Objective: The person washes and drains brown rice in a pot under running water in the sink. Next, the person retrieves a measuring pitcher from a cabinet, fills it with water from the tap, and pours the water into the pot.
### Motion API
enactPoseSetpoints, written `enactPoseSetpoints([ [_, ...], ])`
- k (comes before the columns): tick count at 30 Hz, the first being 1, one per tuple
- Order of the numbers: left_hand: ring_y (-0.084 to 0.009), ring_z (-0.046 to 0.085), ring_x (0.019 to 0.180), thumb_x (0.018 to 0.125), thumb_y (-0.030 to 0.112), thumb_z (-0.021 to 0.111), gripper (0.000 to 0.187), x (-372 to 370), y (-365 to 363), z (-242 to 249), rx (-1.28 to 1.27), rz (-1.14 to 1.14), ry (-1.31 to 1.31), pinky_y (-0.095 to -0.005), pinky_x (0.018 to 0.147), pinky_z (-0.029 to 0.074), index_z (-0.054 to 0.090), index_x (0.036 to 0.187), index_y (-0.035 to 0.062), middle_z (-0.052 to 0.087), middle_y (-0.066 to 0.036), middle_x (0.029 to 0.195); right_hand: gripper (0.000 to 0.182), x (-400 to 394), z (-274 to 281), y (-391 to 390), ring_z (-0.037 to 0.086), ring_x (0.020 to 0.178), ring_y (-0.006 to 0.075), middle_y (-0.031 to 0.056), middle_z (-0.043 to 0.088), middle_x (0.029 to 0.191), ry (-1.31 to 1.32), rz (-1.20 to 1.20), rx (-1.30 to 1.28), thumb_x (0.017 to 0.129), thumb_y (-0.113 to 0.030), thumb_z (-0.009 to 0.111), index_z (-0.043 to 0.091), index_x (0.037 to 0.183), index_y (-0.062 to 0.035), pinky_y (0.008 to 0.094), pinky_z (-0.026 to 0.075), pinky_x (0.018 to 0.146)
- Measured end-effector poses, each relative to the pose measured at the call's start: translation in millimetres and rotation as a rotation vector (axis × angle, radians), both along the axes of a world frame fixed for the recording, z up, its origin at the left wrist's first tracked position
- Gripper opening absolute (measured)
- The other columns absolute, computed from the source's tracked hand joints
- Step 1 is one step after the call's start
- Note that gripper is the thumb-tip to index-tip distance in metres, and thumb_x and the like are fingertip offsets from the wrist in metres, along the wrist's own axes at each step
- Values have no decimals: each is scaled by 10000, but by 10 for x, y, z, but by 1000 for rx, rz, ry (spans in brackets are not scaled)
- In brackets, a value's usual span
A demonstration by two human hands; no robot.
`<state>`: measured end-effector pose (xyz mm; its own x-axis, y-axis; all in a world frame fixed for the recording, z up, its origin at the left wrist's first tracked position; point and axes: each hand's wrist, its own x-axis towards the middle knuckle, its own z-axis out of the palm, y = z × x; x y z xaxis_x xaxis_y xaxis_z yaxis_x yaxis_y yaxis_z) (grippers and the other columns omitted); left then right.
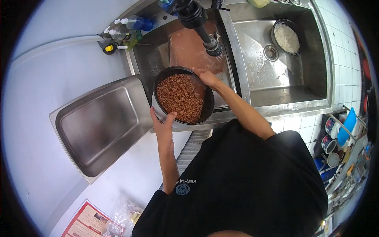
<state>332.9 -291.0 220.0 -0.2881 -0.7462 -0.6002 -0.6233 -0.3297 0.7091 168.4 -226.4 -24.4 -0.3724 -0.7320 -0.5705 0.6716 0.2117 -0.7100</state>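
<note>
A round dark pot [208, 108] holds reddish-brown grains [179, 96], with some cloudy water along its right side. My left hand [162, 123] grips the near left rim, thumb over the edge and fingers on the outer wall. At the far right rim my right hand [208, 79] is closed on the pot; part of its fingers is hidden. Tilted, the pot is held over the near edge of the left sink basin. Just beyond it, a tray-like container filled with cloudy brownish water [189, 49] sits in that basin.
A black faucet [205, 35] hangs over the left basin. Another pot with white rice [287, 37] stands in the right basin [256, 75]. To the left lies a deep steel pan [104, 122]. Soap bottles [136, 23] line the back wall.
</note>
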Motion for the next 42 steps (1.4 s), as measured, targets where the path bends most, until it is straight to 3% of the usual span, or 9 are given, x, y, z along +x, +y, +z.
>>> enactPoseSetpoints([
  [5, -284, 393, 1279, 751, 154, 734, 983, -10, 13, 7, -8, -15, -7, -370, 1096, 259, 118, 1505, 15, 384, -203, 1400, 463, 9, -67, 18, 620, 937, 141, 91, 665, 1084, 11, -7, -9, 1025, -365, 420, 627, 1154, 29, 288, 490, 871],
  [7, -286, 389, 1283, 754, 154, 733, 981, -21, 18, 15, -17, -23, -19, -372, 1097, 257, 117, 1505, 17, 378, -202, 1406, 513, 6, -98, 25, 559, 830, 132, 75, 665, 942, -31, 28, 21, 995, -478, 433, 689, 1067, -40, 283, 444, 775],
  [10, -288, 382, 1293, 756, 155, 732, 980, 1, 9, -19, 0, -21, -11, -375, 1101, 252, 116, 1506, 20, 368, -207, 1415, 506, 26, -108, 16, 557, 821, 119, 55, 665, 927, -73, -2, -4, 997, -476, 432, 688, 1066, -45, 276, 444, 762],
  [12, -208, 501, 1015, 733, 285, 739, 995, 37, -2, -85, -100, -86, -34, -339, 813, 361, 148, 1512, 96, 518, -151, 1218, 506, 47, -75, 36, 561, 843, 122, 58, 667, 954, -49, -31, -35, 999, -472, 431, 683, 1084, -41, 282, 446, 783],
  [13, -208, 501, 1015, 733, 285, 739, 995, 15, 7, -62, -100, -86, -35, -339, 813, 361, 148, 1512, 96, 518, -151, 1218, 506, 44, -46, 46, 566, 866, 126, 61, 670, 981, -24, -61, -66, 1000, -468, 431, 678, 1102, -38, 288, 449, 804],
  [15, -290, 379, 1295, 759, 160, 730, 973, -44, 32, 18, -11, -29, -26, -377, 1099, 257, 122, 1507, 31, 367, -212, 1414, 506, 41, -23, 48, 572, 901, 136, 66, 668, 1017, -36, -69, -83, 1003, -461, 430, 671, 1120, -31, 296, 448, 833],
  [26, -304, 396, 1283, 736, 184, 737, 978, -61, 32, 0, -36, -61, -64, -387, 1086, 281, 144, 1498, 29, 379, -225, 1399, 521, 43, -48, 84, 589, 978, 174, 103, 664, 1080, -97, -49, -85, 1005, -449, 430, 657, 1134, 2, 322, 449, 888],
  [31, -302, 389, 1289, 732, 183, 739, 982, -90, 45, 20, -39, -66, -74, -389, 1086, 281, 143, 1496, 19, 377, -224, 1401, 481, 37, -39, 90, 632, 828, 142, 92, 682, 981, -98, -72, -73, 1012, -394, 442, 644, 1094, 34, 282, 520, 769],
  [42, -296, 377, 1300, 739, 178, 738, 984, -72, 37, -20, -47, -71, -52, -379, 1092, 272, 134, 1500, 18, 360, -222, 1417, 458, 45, -46, 100, 633, 765, 133, 74, 683, 905, -133, -77, -68, 1013, -385, 447, 650, 1079, 20, 281, 519, 720],
])
